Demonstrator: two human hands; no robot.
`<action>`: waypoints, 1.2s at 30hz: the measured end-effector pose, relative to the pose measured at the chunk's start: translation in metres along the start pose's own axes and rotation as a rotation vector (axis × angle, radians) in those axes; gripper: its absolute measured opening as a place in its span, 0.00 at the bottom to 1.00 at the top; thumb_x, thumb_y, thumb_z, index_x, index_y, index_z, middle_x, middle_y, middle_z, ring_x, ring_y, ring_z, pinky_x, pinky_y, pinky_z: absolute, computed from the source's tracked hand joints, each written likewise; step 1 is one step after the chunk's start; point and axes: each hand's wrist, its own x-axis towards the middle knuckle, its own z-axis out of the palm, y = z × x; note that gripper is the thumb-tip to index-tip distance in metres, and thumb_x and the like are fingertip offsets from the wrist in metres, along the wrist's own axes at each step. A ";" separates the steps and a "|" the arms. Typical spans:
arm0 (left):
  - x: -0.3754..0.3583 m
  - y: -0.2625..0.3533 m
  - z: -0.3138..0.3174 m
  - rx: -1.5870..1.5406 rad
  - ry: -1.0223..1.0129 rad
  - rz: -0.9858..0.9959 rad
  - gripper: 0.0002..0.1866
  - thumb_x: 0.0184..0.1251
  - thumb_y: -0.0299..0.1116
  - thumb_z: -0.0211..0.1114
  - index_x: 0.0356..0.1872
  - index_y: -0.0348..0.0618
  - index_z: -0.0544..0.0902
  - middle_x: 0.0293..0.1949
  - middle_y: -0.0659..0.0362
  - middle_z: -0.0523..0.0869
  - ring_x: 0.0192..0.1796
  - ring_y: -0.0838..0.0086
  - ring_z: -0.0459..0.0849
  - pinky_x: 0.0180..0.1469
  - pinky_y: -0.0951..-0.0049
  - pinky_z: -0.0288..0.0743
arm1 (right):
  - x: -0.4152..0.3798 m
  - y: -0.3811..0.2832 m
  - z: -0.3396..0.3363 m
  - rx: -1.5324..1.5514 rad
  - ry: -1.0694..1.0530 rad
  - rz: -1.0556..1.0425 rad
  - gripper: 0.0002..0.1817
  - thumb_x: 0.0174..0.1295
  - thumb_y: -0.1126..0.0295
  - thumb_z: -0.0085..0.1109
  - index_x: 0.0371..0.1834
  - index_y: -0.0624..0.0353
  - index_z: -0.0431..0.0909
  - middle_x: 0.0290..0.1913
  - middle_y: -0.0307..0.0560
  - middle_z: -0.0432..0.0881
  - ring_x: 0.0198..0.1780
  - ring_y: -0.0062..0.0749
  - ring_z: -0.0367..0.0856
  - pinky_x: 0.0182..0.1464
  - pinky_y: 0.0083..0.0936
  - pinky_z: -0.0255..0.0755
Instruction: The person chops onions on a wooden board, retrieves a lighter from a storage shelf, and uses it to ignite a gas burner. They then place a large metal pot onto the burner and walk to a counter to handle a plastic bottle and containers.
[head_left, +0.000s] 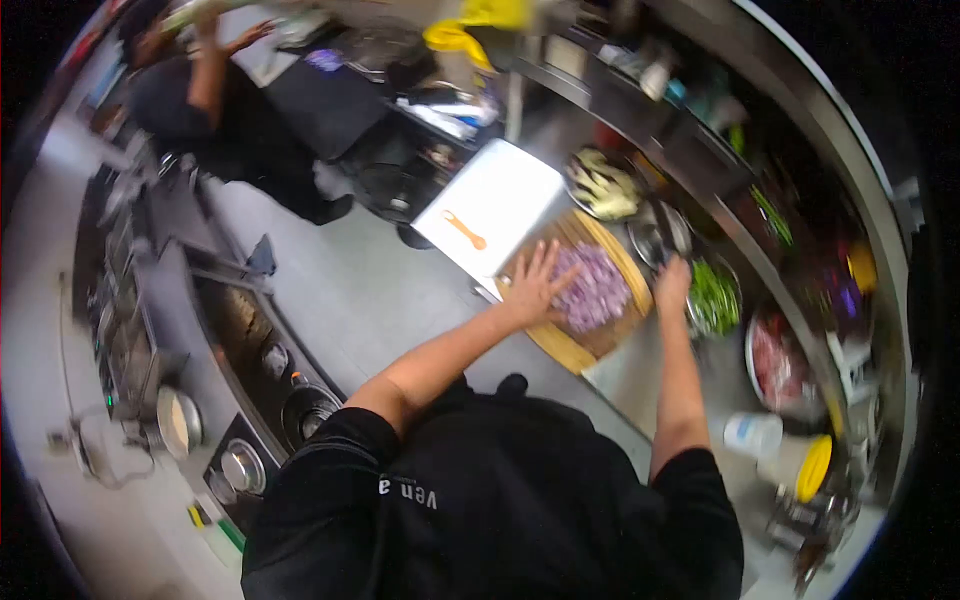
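Observation:
My left hand lies spread at the left side of a round wooden cutting board, its fingertips touching a heap of chopped red onion. Beyond the board's right edge, my right hand is closed at the near rim of a metal bowl. Blur hides what its fingers grip. Close to that hand stands a bowl of cut green vegetable. At the board's far end is a bowl of pale cut strips.
Left of the board is a white lidded surface with an orange spoon-like item on it. A bowl of reddish meat and a yellow-lidded container stand right. A metal shelf overhangs. Another person works at far left.

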 end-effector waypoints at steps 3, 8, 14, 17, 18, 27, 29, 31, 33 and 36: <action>-0.019 -0.027 0.011 -0.181 0.099 -0.121 0.56 0.49 0.65 0.67 0.76 0.61 0.44 0.74 0.36 0.33 0.74 0.36 0.36 0.68 0.33 0.44 | 0.010 0.001 -0.005 -0.019 -0.109 0.092 0.23 0.59 0.69 0.60 0.57 0.66 0.71 0.54 0.66 0.72 0.56 0.59 0.71 0.58 0.46 0.66; -0.036 -0.047 0.031 -0.623 0.127 -0.291 0.49 0.65 0.64 0.51 0.75 0.44 0.41 0.73 0.32 0.36 0.74 0.36 0.36 0.73 0.47 0.37 | 0.030 -0.081 -0.049 0.132 -0.053 -0.077 0.21 0.67 0.65 0.51 0.58 0.69 0.70 0.58 0.64 0.72 0.59 0.57 0.70 0.60 0.46 0.65; -0.078 -0.048 -0.003 -1.213 -0.102 -0.265 0.49 0.65 0.71 0.30 0.74 0.40 0.40 0.74 0.41 0.44 0.76 0.54 0.41 0.74 0.53 0.39 | -0.025 -0.299 -0.092 0.804 -0.208 -0.614 0.21 0.73 0.64 0.38 0.59 0.69 0.70 0.62 0.63 0.71 0.67 0.55 0.65 0.68 0.41 0.57; -0.109 -0.056 -0.050 -1.945 -0.149 -0.276 0.54 0.58 0.78 0.24 0.75 0.42 0.43 0.74 0.48 0.50 0.76 0.61 0.49 0.72 0.55 0.48 | -0.030 -0.368 -0.134 1.125 -0.282 -0.389 0.24 0.74 0.61 0.34 0.62 0.69 0.67 0.63 0.62 0.70 0.68 0.56 0.64 0.70 0.42 0.54; -0.116 -0.066 -0.059 -2.265 -0.131 -0.269 0.55 0.56 0.79 0.23 0.75 0.44 0.44 0.74 0.50 0.52 0.75 0.63 0.53 0.71 0.54 0.52 | -0.031 -0.385 -0.142 1.165 -0.221 -0.445 0.26 0.73 0.60 0.35 0.63 0.70 0.66 0.63 0.62 0.70 0.68 0.57 0.63 0.70 0.42 0.53; -0.148 -0.210 -0.036 -2.295 0.255 -0.226 0.43 0.68 0.70 0.27 0.73 0.48 0.55 0.73 0.57 0.59 0.72 0.68 0.59 0.70 0.51 0.53 | -0.018 -0.547 -0.110 0.950 -0.292 -1.161 0.29 0.71 0.50 0.29 0.52 0.64 0.75 0.55 0.56 0.77 0.62 0.54 0.71 0.68 0.52 0.54; -0.177 -0.253 -0.038 -2.267 0.294 -0.173 0.41 0.69 0.68 0.28 0.72 0.48 0.57 0.72 0.58 0.59 0.72 0.68 0.60 0.70 0.51 0.53 | -0.008 -0.586 -0.081 0.957 -0.292 -1.199 0.29 0.71 0.51 0.28 0.50 0.64 0.75 0.53 0.56 0.78 0.61 0.54 0.72 0.67 0.51 0.56; -0.216 -0.276 -0.095 -2.247 0.260 -0.292 0.39 0.70 0.67 0.32 0.71 0.49 0.59 0.72 0.58 0.61 0.71 0.69 0.62 0.70 0.53 0.55 | 0.001 -0.622 -0.054 0.899 -0.238 -1.177 0.30 0.72 0.52 0.25 0.46 0.64 0.76 0.49 0.58 0.78 0.58 0.53 0.73 0.65 0.49 0.61; -0.239 -0.312 -0.117 -2.192 0.246 -0.458 0.37 0.70 0.66 0.38 0.69 0.49 0.63 0.70 0.57 0.64 0.70 0.68 0.63 0.68 0.54 0.58 | 0.008 -0.651 -0.021 0.822 -0.251 -1.139 0.28 0.72 0.53 0.27 0.46 0.64 0.76 0.48 0.56 0.78 0.58 0.52 0.74 0.64 0.47 0.62; -0.262 -0.361 -0.122 -2.095 0.231 -0.588 0.38 0.70 0.66 0.39 0.70 0.50 0.60 0.70 0.55 0.63 0.70 0.65 0.62 0.68 0.55 0.58 | 0.008 -0.700 0.003 0.824 -0.304 -1.189 0.23 0.70 0.58 0.34 0.46 0.64 0.76 0.47 0.55 0.79 0.58 0.53 0.73 0.64 0.48 0.62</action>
